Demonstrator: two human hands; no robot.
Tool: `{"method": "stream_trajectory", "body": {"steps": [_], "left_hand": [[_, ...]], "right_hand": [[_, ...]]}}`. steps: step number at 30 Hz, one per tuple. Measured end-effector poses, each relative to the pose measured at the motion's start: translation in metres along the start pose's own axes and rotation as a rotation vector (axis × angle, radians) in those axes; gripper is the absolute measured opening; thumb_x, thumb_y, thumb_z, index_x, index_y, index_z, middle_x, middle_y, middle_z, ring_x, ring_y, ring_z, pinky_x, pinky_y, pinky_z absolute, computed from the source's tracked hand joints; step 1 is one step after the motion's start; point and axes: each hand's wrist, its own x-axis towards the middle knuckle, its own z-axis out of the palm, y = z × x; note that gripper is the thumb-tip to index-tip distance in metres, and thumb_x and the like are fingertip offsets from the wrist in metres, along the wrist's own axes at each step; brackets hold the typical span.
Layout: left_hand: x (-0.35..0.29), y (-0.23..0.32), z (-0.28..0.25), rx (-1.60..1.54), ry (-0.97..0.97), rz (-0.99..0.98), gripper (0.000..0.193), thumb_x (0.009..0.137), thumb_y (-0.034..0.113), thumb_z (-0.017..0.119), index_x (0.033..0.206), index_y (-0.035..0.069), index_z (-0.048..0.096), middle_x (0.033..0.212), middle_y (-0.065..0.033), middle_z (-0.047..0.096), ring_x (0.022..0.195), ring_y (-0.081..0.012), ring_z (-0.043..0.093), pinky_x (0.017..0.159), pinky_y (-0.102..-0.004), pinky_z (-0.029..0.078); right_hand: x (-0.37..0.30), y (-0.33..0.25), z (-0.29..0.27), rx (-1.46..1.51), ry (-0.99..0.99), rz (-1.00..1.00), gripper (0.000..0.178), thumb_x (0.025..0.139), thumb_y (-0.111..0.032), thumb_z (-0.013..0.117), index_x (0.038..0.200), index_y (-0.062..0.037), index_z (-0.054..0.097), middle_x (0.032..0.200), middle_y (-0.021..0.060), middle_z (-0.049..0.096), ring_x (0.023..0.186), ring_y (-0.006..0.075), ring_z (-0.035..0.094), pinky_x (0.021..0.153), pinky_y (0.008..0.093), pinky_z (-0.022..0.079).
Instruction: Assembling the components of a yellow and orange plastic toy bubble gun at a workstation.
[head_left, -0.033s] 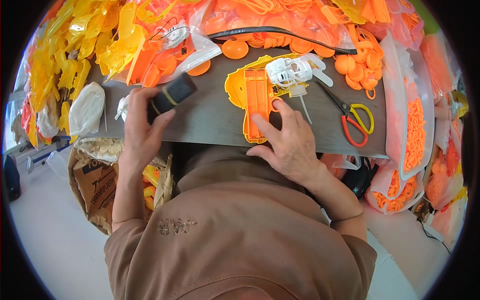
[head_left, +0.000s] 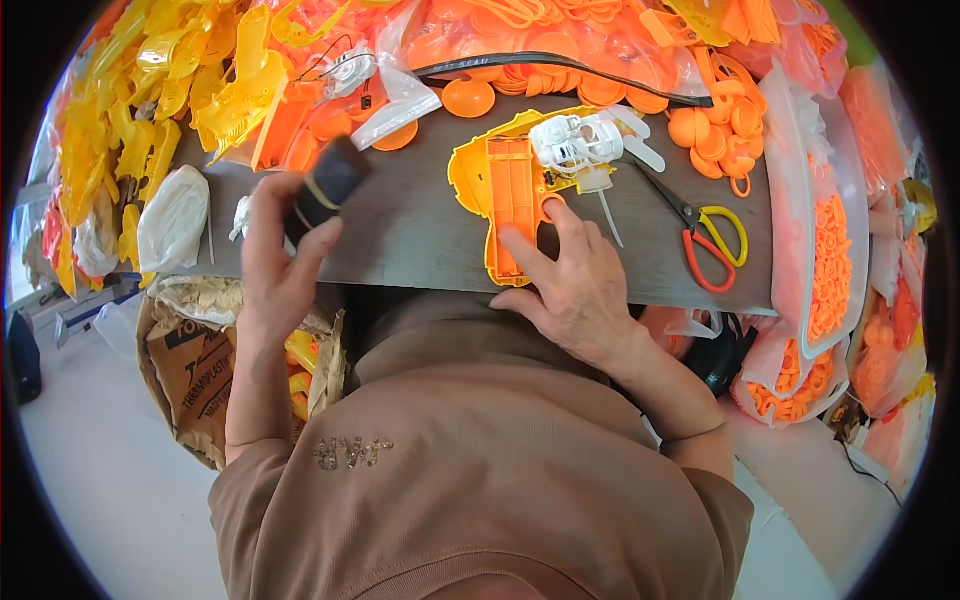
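Observation:
My left hand (head_left: 276, 232) is closed around a dark rectangular block with a thin tan band (head_left: 330, 190), slightly blurred, held above the table's left part. Under my right hand (head_left: 572, 280) lies a yellow plastic shell (head_left: 470, 170) with a long orange tray-like part (head_left: 511, 205) in it. Fingertips of that hand press on the orange part and its side, while the thumb lies at the shell's near end, holding it down. A white mechanism (head_left: 575, 142) with pale tabs sits at the shell's far right. Some of the shell is hidden by my right hand.
Scissors with red and yellow handles (head_left: 712, 250) lie right of the shell. Orange rings and domes (head_left: 722, 130) are heaped beyond. A clear bin (head_left: 778, 220) bounds the right side. Yellow parts (head_left: 110, 130) pile up at left, near a white bag (head_left: 174, 218). A paper sack (head_left: 185, 370) stands below.
My left hand and the dark block have shifted slightly to the left, and the block has tilted a little. My right hand and the shell have barely moved.

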Motion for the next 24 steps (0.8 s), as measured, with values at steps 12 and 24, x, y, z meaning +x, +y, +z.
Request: {"method": "stream_trajectory", "body": {"steps": [12, 24], "left_hand": [[0.090, 0.054, 0.080, -1.091, -0.176, -0.143, 0.024, 0.085, 0.001, 0.061, 0.104, 0.000, 0.046, 0.094, -0.0145, 0.065, 0.088, -0.0242, 0.066, 0.081, -0.0373, 0.053], [0.089, 0.031, 0.107, -0.819, -0.188, 0.071, 0.041, 0.083, -0.006, 0.061, 0.118, 0.000, 0.042, 0.102, -0.0104, 0.062, 0.093, -0.0176, 0.063, 0.086, -0.0319, 0.051]], "right_hand": [[0.000, 0.010, 0.019, -0.032, 0.163, -0.138, 0.052, 0.069, -0.029, 0.075, 0.115, -0.0074, 0.059, 0.114, 0.0267, 0.049, 0.077, 0.0291, 0.052, 0.065, 0.0358, 0.042], [0.000, 0.015, 0.018, 0.060, 0.167, -0.135, 0.053, 0.066, -0.027, 0.077, 0.112, -0.0072, 0.062, 0.114, 0.0249, 0.048, 0.078, 0.0262, 0.051, 0.065, 0.0346, 0.039]]}}
